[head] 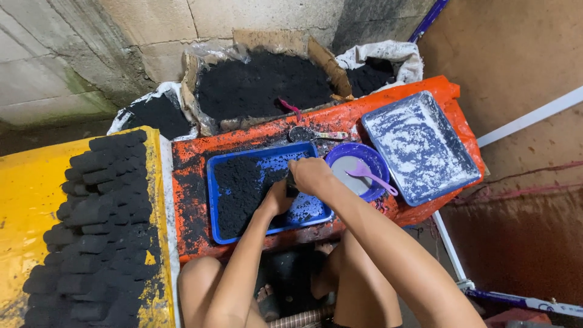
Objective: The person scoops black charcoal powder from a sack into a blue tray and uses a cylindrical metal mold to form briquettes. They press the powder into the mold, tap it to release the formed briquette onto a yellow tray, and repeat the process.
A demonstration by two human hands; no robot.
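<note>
Head view: both hands are met over the shallow blue plastic tray, which is spread with black charcoal powder; the right hand is curled, its fingers folded down around a small dark object that is pinched at the tray's right half; the left hand is cupped just beneath it, fingers bent and touching the same dark object; whether the object is a mould or a pressed lump cannot be made out, since the hands cover most of it. Legs and a dark patch under the bench are cut off by the lower edge; black grime blurs the tray's floor. An orange-covered bench carries the tray, a round purple bowl of white paste with a lilac plastic spoon in it just beside the right hand, and a rectangular grey-blue tray dusted with white powder further right. Rows of black cylindrical briquettes are stacked on a yellow sheet to the left; an open cardboard box of black powder is set behind against a rough concrete block wall.
</note>
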